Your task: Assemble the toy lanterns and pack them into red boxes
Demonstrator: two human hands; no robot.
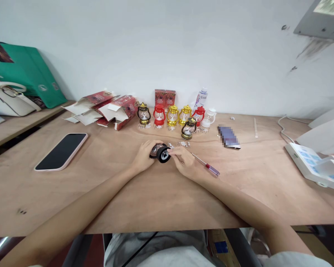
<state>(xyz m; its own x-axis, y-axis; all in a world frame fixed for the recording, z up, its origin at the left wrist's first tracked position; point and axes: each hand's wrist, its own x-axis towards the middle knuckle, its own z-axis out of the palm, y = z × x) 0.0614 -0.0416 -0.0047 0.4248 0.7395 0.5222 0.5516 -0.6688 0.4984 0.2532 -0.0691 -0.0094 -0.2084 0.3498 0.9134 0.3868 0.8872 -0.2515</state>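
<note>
My left hand point(143, 156) is wrapped round a small black lantern point(157, 150), which lies tipped on its side with its round base turned toward me. At the base's right rim, the fingers of my right hand point(183, 159) are pinched together; whether they hold a small part there is too small to tell. A screwdriver point(212, 170) with a clear and red handle lies just right of my right hand. Beyond my hands stands a bronze-black lantern point(189, 129), with small flat cut-out pieces point(183, 144) on the table in front of it.
A row of lanterns, including a red one point(159, 115) and a gold one point(172, 115), stands before red boxes point(165, 97) and a bottle point(201, 97). Opened cartons point(122, 109) lie left. A phone point(61, 152) lies left; another phone point(228, 137) and a power strip point(311, 163) lie right.
</note>
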